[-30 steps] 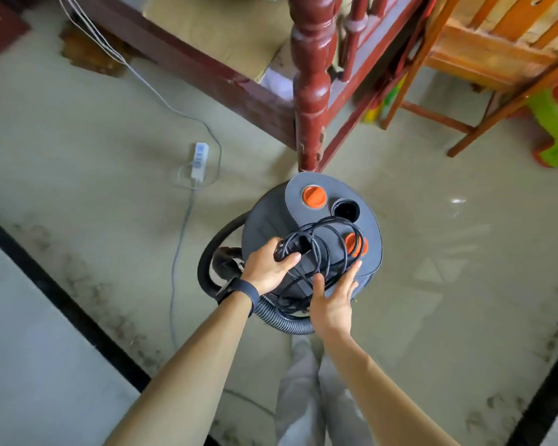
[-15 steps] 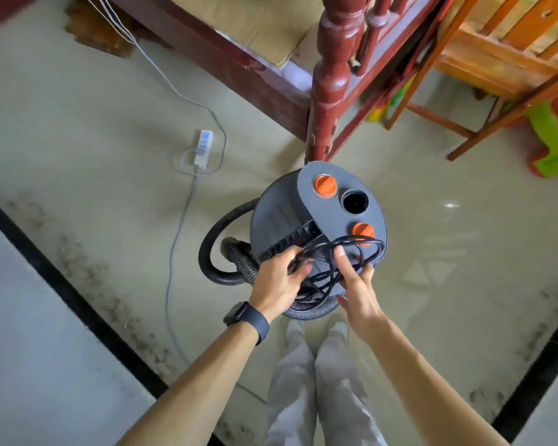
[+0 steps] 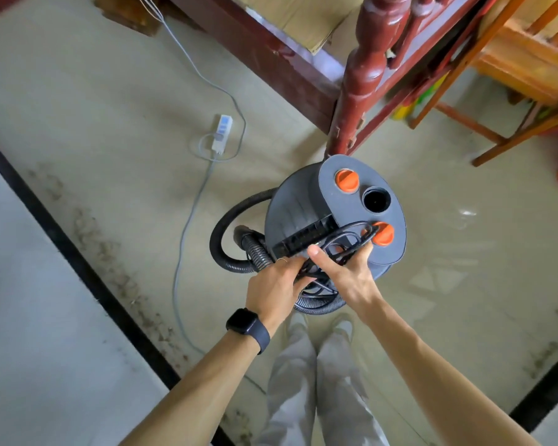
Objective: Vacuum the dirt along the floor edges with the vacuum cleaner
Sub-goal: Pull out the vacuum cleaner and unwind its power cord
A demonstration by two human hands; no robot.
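Black coiled power cord (image 3: 351, 241) atop round grey drum vacuum cleaner (image 3: 298, 204): left hand (image 3: 276, 286) & right hand (image 3: 347, 273) both grip its loops, prob. to uncoil toward white power strip (image 3: 223, 132).

The floor (image 3: 94, 107) carries the vacuum cleaner (image 3: 297, 207), a power strip (image 3: 223, 132) and dirt (image 3: 110, 252).

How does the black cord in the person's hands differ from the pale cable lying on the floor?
The black cord is bundled in loops; the pale cable trails loose in one long line. The black cord is held over the vacuum cleaner by the left hand and right hand; the pale cable lies untouched on the floor, joined to a white power strip. Both are thin, flexible leads.
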